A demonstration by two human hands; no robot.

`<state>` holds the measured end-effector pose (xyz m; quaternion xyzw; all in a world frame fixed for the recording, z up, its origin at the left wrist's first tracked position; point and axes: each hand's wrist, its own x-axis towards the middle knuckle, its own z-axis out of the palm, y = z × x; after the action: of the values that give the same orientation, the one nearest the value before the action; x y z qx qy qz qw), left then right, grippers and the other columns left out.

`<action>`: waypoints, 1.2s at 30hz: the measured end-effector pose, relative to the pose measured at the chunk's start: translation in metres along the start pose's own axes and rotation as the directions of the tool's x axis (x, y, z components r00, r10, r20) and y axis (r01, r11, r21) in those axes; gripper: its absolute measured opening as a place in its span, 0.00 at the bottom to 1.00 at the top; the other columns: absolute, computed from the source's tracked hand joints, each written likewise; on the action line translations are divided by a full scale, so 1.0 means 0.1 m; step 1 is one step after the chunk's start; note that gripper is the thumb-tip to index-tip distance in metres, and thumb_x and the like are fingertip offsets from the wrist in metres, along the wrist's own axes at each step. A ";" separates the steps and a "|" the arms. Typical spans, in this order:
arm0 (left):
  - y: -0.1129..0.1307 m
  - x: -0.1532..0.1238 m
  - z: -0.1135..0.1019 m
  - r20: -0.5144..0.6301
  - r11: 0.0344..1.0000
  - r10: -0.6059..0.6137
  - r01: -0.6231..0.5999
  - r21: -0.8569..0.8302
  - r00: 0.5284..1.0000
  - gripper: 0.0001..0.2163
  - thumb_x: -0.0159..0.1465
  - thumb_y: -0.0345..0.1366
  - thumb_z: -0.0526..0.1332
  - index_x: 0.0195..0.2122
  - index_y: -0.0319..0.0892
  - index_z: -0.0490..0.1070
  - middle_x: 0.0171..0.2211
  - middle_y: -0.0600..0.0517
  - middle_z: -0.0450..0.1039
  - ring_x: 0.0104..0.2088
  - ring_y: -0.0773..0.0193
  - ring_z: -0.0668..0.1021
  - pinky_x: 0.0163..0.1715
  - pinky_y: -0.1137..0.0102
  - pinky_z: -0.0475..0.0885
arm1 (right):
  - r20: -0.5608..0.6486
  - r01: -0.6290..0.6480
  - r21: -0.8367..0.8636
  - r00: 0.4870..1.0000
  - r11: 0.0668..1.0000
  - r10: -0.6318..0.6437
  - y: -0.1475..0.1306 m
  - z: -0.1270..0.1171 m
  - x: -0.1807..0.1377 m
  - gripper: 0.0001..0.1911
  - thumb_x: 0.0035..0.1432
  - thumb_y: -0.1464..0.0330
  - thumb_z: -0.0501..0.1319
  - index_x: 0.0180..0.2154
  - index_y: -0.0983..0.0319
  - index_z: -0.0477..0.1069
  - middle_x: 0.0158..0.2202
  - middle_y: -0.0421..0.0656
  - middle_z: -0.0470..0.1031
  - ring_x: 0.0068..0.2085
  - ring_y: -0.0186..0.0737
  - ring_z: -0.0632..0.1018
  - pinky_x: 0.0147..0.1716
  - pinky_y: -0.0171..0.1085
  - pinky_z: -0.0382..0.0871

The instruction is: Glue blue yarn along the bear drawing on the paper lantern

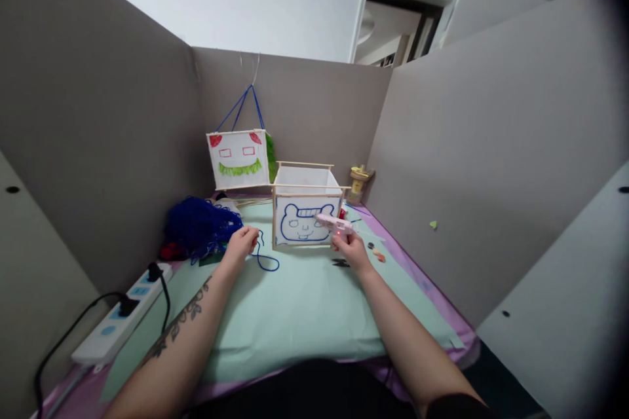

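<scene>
My right hand (pixel 348 247) is closed round a pink glue gun (pixel 333 222), whose tip points left at the lower front of a white paper lantern box (pixel 305 208) with a blue bear face and a wooden stick frame. My left hand (pixel 242 242) pinches a strand of blue yarn (pixel 265 260) that loops on the green mat beside the box. The strand leads back to a heap of blue yarn (pixel 196 226) to the left.
A finished lantern (pixel 239 158) with a red and green face hangs by blue strings at the back. A white power strip (pixel 122 322) with black plugs lies at left. A yellow spool (pixel 358 182) and small bits (pixel 377 253) sit right. Grey partitions (pixel 98 144) enclose the green mat (pixel 304 314).
</scene>
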<state>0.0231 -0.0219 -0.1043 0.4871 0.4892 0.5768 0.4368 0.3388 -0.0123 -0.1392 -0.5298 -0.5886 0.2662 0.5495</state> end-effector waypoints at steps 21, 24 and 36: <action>0.04 -0.02 0.01 -0.002 1.000 -0.008 0.008 -0.006 1.000 0.09 0.50 0.39 0.60 0.19 0.41 0.61 0.14 0.60 0.55 0.15 0.75 0.57 0.15 0.76 0.49 | 0.004 -0.005 -0.006 1.000 1.000 0.005 -0.05 -0.05 -0.03 0.16 0.47 0.55 0.63 0.32 0.61 0.73 0.22 0.42 0.76 0.25 0.43 0.75 0.27 0.39 0.70; 0.04 -0.02 0.00 -0.002 1.000 -0.007 0.007 -0.008 1.000 0.09 0.49 0.38 0.59 0.19 0.42 0.60 0.14 0.60 0.55 0.15 0.75 0.57 0.15 0.76 0.49 | -0.013 0.003 -0.017 1.000 1.000 -0.003 -0.04 -0.07 -0.02 0.15 0.47 0.56 0.63 0.30 0.61 0.72 0.21 0.42 0.74 0.24 0.43 0.75 0.28 0.39 0.70; -0.02 0.03 -0.01 -0.001 1.000 -0.013 0.013 -0.025 1.000 0.10 0.50 0.39 0.60 0.19 0.41 0.61 0.13 0.60 0.55 0.15 0.75 0.56 0.15 0.76 0.49 | -0.042 -0.017 0.065 0.999 0.998 0.019 -0.04 -0.13 -0.01 0.18 0.45 0.55 0.64 0.31 0.63 0.70 0.21 0.42 0.74 0.24 0.41 0.74 0.26 0.38 0.68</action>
<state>0.0218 -0.0192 -0.1058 0.4783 0.4853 0.5802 0.4462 0.3499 -0.0176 -0.1326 -0.5226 -0.5632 0.2788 0.5762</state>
